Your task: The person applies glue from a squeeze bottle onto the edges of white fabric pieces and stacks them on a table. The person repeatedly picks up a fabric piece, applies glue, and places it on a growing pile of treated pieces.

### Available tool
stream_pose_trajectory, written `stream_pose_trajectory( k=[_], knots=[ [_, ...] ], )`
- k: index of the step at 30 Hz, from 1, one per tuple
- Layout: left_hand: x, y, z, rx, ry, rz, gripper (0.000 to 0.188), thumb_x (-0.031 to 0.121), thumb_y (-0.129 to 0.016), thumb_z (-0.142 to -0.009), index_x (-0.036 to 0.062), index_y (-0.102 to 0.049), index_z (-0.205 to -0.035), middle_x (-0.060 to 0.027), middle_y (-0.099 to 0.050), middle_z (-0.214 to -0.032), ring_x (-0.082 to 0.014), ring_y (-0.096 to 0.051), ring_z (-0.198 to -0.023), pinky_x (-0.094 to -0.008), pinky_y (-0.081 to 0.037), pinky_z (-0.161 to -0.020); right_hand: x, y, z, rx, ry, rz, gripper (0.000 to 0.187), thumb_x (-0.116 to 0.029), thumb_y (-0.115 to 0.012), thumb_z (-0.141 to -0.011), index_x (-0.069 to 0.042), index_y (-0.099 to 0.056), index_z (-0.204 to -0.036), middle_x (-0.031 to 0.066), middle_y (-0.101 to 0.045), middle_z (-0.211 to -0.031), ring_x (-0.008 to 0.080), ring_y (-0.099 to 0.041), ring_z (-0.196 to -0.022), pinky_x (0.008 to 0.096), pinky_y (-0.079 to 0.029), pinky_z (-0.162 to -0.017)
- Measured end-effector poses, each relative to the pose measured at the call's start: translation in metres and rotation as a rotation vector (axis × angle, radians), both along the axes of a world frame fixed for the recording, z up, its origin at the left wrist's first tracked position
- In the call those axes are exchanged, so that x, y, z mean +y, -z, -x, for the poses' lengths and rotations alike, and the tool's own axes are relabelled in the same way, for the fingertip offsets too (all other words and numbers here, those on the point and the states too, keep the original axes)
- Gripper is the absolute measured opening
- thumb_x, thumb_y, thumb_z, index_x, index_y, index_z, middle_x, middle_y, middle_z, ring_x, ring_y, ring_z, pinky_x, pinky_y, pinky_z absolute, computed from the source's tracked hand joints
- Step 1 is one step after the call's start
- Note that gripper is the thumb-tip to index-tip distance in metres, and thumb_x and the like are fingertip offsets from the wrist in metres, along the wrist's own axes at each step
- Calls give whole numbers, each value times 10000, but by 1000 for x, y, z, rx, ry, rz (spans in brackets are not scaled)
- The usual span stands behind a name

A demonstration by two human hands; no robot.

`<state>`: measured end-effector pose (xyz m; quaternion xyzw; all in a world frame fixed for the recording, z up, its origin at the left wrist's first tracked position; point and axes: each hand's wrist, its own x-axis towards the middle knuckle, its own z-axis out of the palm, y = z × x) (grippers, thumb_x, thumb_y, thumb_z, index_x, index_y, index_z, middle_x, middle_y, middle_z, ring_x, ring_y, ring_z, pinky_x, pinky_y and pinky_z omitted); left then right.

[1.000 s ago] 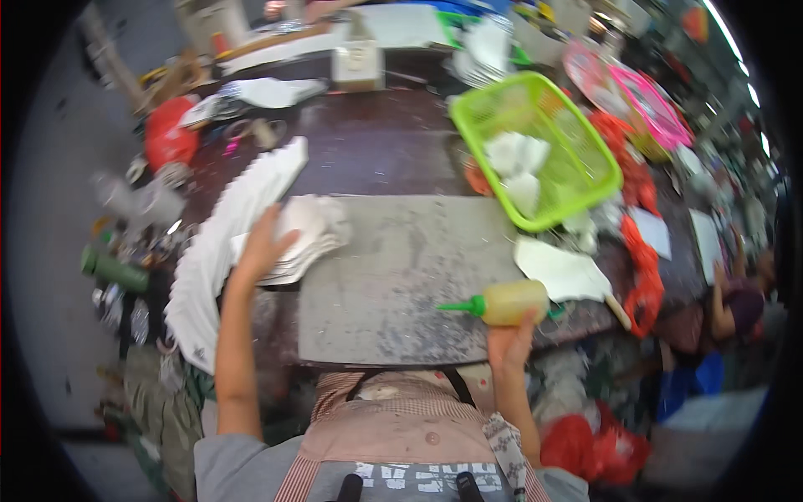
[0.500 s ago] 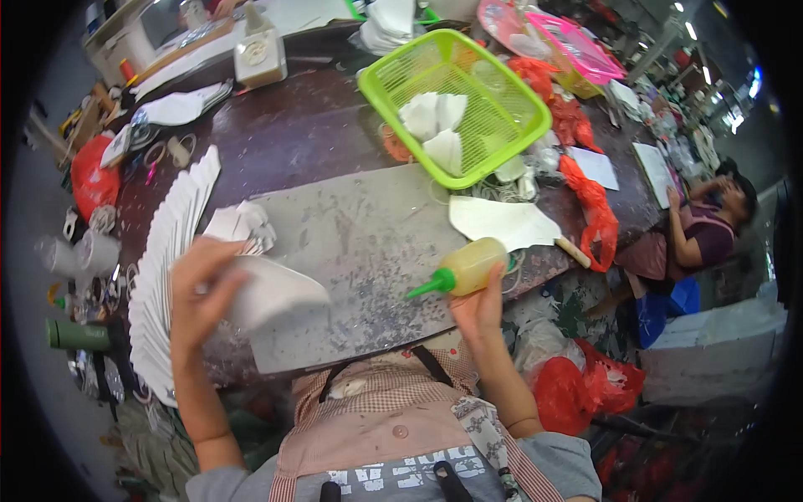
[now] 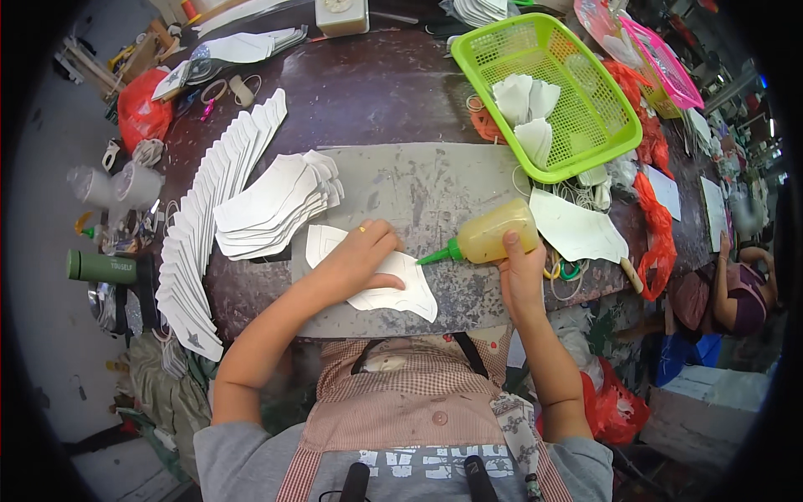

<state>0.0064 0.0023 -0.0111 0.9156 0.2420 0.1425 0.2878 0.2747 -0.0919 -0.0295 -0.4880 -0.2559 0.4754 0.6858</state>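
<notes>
A worker's L hand [image 3: 368, 258] lies palm down, thumb spread from fingers, across a flat white curved sheet piece [image 3: 411, 293] near the front edge of a worn grey rectangular board [image 3: 427, 180] on a dark reddish-brown table [image 3: 376, 84]. R hand [image 3: 523, 280] is wrapped round a translucent squeeze bottle of yellowish liquid [image 3: 498, 233], tilted w/ its pointed green nozzle [image 3: 440, 253] down toward the piece's R edge; can't tell if tip touches. Just L of the board's middle, partly on it: a layered stack of similar white pieces [image 3: 268, 201]; farther L, a long overlapping fan of white pieces [image 3: 213, 209]. Upper R, a lime-green plastic mesh basket [image 3: 595, 113] w/ a few white pieces [image 3: 534, 140] inside. Far R, another person [image 3: 740, 293] in a dark purple top, approx. table height.
</notes>
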Motion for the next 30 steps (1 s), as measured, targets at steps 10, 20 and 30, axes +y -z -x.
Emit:
stream_pose_trajectory(
  k=[10, 20, 30],
  knots=[
    [0, -1, -1, -17, 7, -44, 485, 357, -773, -743, 29, -555, -1026, -131, -494, -1015, -326, -504, -956, -404, -446, -834, 2, 4, 0, -110, -33, 97, 457, -273, -761, -886, 16, -568, -1184, 75, -636, -1064, 157, -630, -944, 305, -534, -829],
    [0, -3, -2, 10, 24, -67, 482, 343, -775, -741, 32, -551, -1032, -127, -499, -1019, -324, -508, -958, -405, -449, -830, -23, 0, -12, -217, -48, 124, 479, -304, -795, -846, 35, -610, -1130, 73, -658, -1010, 140, -627, -906, 289, -511, -821],
    [-23, -5, 0, 56, -143, -112, 460, 291, -782, -762, 23, -564, -1066, -137, -522, -1060, -338, -517, -1005, -422, -438, -868, -75, -3, -6, -193, -18, 150, 496, -305, -789, -853, 38, -596, -1154, 73, -656, -1033, 145, -624, -923, 293, -505, -841]
  ],
)
